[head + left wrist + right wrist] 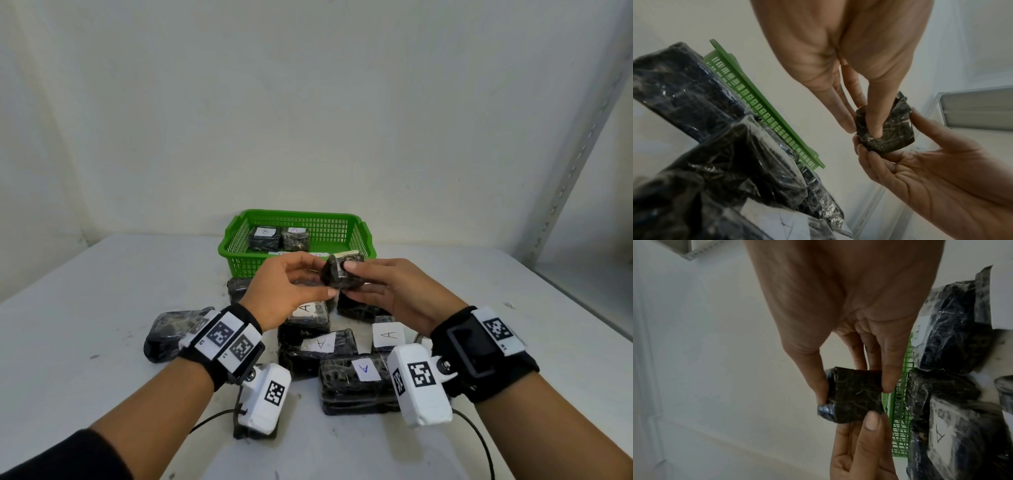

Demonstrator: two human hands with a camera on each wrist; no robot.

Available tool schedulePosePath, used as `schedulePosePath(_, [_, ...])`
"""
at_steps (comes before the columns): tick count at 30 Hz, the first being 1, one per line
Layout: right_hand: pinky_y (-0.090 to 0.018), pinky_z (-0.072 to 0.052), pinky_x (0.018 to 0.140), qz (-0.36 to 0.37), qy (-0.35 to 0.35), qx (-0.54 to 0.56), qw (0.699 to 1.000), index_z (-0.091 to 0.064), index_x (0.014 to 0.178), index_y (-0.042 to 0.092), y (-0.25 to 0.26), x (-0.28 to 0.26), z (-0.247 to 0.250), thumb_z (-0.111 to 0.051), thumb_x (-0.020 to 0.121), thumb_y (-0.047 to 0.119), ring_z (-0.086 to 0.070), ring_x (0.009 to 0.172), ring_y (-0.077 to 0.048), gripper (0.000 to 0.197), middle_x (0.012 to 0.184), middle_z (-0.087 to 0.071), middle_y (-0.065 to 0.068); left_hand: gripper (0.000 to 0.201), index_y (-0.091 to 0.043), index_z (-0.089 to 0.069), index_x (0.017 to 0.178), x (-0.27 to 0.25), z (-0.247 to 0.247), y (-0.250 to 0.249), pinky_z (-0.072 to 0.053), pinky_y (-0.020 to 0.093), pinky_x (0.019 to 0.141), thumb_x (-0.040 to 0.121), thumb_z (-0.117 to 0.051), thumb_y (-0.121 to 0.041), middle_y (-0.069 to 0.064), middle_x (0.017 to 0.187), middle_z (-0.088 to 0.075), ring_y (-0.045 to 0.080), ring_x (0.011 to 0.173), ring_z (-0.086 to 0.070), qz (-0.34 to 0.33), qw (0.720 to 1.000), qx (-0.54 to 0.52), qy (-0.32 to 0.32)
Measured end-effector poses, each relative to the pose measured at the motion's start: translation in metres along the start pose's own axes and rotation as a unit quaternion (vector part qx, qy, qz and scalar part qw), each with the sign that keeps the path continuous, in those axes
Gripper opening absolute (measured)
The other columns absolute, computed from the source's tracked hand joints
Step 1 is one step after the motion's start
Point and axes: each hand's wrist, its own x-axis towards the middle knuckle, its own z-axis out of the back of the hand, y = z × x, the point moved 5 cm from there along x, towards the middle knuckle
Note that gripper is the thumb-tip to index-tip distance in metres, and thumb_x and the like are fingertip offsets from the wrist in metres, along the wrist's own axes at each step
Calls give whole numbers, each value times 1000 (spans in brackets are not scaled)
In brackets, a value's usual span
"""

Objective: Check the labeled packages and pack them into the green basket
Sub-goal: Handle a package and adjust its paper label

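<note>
Both hands hold one small black wrapped package (342, 275) in the air, just in front of the green basket (239, 240). My left hand (325, 278) pinches its left end between thumb and fingers. My right hand (351, 281) grips its right side, thumb on top. A white label edge shows on the package's far top; its letter is hidden. In the left wrist view my left hand (861, 128) presses its thumb into the package (892, 136). In the right wrist view my right hand (855, 386) pinches the package (853, 402) from both sides. Two packages lie in the basket, labelled B (265, 234) and A (295, 236).
Several black wrapped packages lie on the white table (102, 291) under and before my hands, three showing A labels (364, 369). One dark package (168, 334) lies off to the left. A metal shelf upright (575, 164) stands at the right by the wall.
</note>
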Motion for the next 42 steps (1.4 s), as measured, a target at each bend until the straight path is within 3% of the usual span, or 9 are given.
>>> schedulePosePath(5, [-28,-59,94,-5,8,4,1000,-70,121,-8,-1,0,0,-77,81,23,-73,109,-26,50,120,-75,-20,42,-9,-71,99,0,0,1,-58,42,90,63,-88,2,9,95,-77,23,92,-74,2,1000,-13,22])
schedulePosePath(9, [-30,-58,99,2,-2,2,1000,-70,121,-6,-2,1,4,-77,85,17,-69,119,-32,43,120,-75,-18,43,-10,-71,101,1,0,-1,-56,43,92,64,-85,6,15,98,-76,27,95,-73,11,998,-34,51])
schedulePosePath(16, [-27,-60,90,0,11,0,1000,-73,118,-5,-1,1,0,-81,74,21,-74,100,-21,51,117,-76,-19,35,-4,-72,99,2,3,0,-58,43,88,68,-82,9,19,97,-75,27,93,-73,16,999,-30,32])
schedulePosePath(22, [-34,-58,100,-2,16,-14,1000,-71,118,-7,-3,3,2,-83,71,20,-73,107,-25,56,121,-74,-20,28,-7,-76,93,1,3,0,-59,39,86,69,-83,6,16,93,-76,29,91,-73,14,999,-17,25])
schedulePosePath(25, [-36,-56,104,-4,23,-17,1000,-71,117,-6,-4,1,2,-83,70,19,-72,108,-25,55,121,-75,-19,28,-11,-76,90,1,3,0,-59,37,83,68,-83,5,14,90,-77,24,86,-74,15,999,-20,23])
schedulePosePath(31, [-28,-61,91,5,19,-4,1000,-73,113,-5,-4,-1,-1,-82,69,14,-73,102,-22,49,120,-74,-20,28,-13,-76,89,1,4,-2,-59,32,83,68,-84,3,9,88,-77,18,83,-74,17,999,6,37])
schedulePosePath(36, [-26,-62,80,31,-16,-7,999,-68,118,-11,-5,0,1,-82,68,8,-76,92,-21,55,122,-71,-27,29,-15,-77,89,-1,2,-6,-59,29,83,68,-83,4,7,90,-78,17,85,-74,5,999,5,42])
schedulePosePath(42, [-35,-56,103,9,13,-20,1000,-70,120,-6,-3,-1,0,-82,68,11,-73,109,-26,56,119,-75,-18,28,-10,-76,93,0,5,-6,-60,31,80,69,-82,4,10,89,-77,22,86,-74,16,999,-4,36])
